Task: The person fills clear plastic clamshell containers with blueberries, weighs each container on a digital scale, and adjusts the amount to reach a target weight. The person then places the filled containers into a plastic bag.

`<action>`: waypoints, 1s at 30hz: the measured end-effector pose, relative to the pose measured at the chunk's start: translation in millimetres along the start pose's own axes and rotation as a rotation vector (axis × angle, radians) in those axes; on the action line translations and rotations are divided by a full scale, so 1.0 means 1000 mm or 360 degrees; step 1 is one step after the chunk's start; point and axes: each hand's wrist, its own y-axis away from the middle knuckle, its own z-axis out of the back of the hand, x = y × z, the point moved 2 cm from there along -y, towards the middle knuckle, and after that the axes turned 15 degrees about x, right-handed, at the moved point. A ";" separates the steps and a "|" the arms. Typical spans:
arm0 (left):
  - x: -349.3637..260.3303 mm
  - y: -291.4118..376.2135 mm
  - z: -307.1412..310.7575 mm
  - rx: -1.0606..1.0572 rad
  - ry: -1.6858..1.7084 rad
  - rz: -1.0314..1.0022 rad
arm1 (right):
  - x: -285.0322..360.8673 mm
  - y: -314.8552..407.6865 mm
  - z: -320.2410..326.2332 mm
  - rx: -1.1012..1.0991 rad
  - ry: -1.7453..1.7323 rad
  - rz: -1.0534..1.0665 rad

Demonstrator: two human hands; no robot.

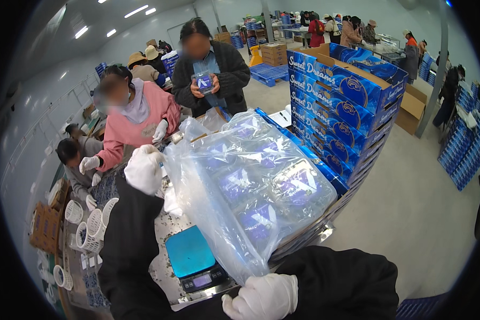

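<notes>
Both my hands wear white gloves and grip a sheet of clear plastic film (200, 188). My left hand (144, 168) is closed on its far left edge. Near the table's front edge, my right hand (266, 298) pinches the film's near corner. The film lies over clear plastic clamshell boxes (298, 184) with purple labels, which sit in a blue cardboard carton (324, 170). Left of the carton rests a digital kitchen scale (192, 252) with a blue platform. Glare on the film partly hides the boxes.
Stacked blue cartons (328, 112) rise behind the filled one, beside an open notebook (281, 118) with a pen. White plastic baskets (90, 230) and loose blueberries (108, 190) are at left. Across the table, one person holds a clamshell box (203, 83); another wears white gloves.
</notes>
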 end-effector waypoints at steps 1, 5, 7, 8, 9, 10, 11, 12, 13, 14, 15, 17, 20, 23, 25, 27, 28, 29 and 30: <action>-0.027 0.005 0.019 -0.0157 0.0032 -0.0307 | 0.002 0.000 0.007 -0.0209 0.0000 0.0187; -0.118 0.041 0.046 0.1003 0.0894 -0.1193 | 0.014 -0.006 0.030 -0.0507 0.0090 0.0117; -0.142 0.057 0.043 0.0755 0.0743 -0.1193 | 0.015 -0.006 0.036 -0.0388 0.0106 0.0351; -0.146 0.064 0.036 0.0686 0.0593 -0.1027 | 0.011 -0.005 0.036 -0.0197 -0.0091 0.0382; -0.148 0.071 0.028 0.0571 0.0721 -0.0702 | 0.009 -0.002 0.035 0.0001 -0.0263 0.0411; -0.146 0.075 0.019 0.0462 0.0854 -0.0504 | 0.003 0.003 0.032 0.0124 -0.0605 0.0438; -0.142 0.088 0.010 0.0307 0.0967 -0.0383 | -0.003 0.008 0.023 0.0277 -0.0938 0.0449; -0.144 0.107 0.002 0.0120 0.1077 -0.0230 | -0.011 0.015 0.013 0.0376 -0.1225 0.0538; -0.144 0.137 -0.009 0.0090 0.1364 -0.0053 | -0.016 0.021 -0.001 0.0471 -0.1492 0.0550; -0.149 0.166 -0.019 0.0085 0.1507 0.0123 | -0.021 0.027 -0.016 0.0553 -0.1711 0.0548; -0.152 0.198 -0.031 0.0056 0.1650 0.0283 | -0.024 0.030 -0.034 0.0634 -0.1924 0.0517; -0.151 0.258 -0.063 0.0657 0.1777 0.0514 | -0.022 0.029 -0.064 0.0573 -0.2202 0.0414; -0.132 0.344 -0.076 0.0690 0.1852 0.0708 | -0.017 -0.003 -0.099 0.0543 -0.2122 0.0319; -0.096 0.396 -0.063 0.0473 0.1617 0.1022 | 0.010 -0.051 -0.156 0.0734 -0.2297 -0.0857; -0.065 0.421 -0.049 0.0312 0.1567 0.1081 | 0.019 -0.098 -0.226 0.0786 -0.2578 -0.1131; -0.040 0.450 -0.039 0.0590 0.1781 0.1235 | 0.026 -0.150 -0.316 0.0776 -0.2661 -0.1120; -0.027 0.461 -0.034 0.0486 0.1670 0.1171 | 0.025 -0.170 -0.361 0.0777 -0.2563 -0.1248; -0.014 0.473 -0.030 0.0391 0.1565 0.1118 | 0.023 -0.188 -0.401 0.0834 -0.2373 -0.1356; -0.001 0.486 -0.027 0.0323 0.1507 0.1072 | 0.019 -0.207 -0.438 0.0993 -0.2230 -0.1355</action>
